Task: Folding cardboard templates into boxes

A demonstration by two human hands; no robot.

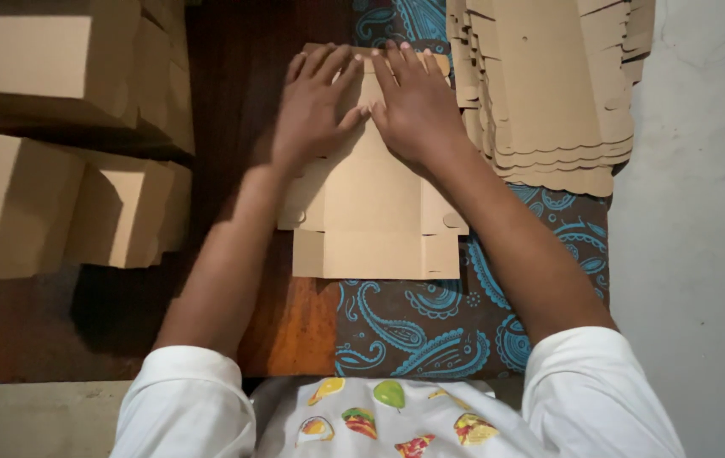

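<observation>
Head view shows left hand (316, 106) and right hand (418, 106), fingers flat and released, pressing the flat cardboard blank (371, 220) at centre frame on the desk (295, 326); firm, even pressure along the crease should fold cleanly.

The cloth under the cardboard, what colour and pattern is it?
The cloth is dark with bright blue paisley swirls, clearest in the head view.

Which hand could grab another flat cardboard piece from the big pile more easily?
Probably the right hand. It presses on the flat cardboard sheet right beside the stack of flat sheets. The left hand lies on the far side, nearer the folded boxes.
</observation>
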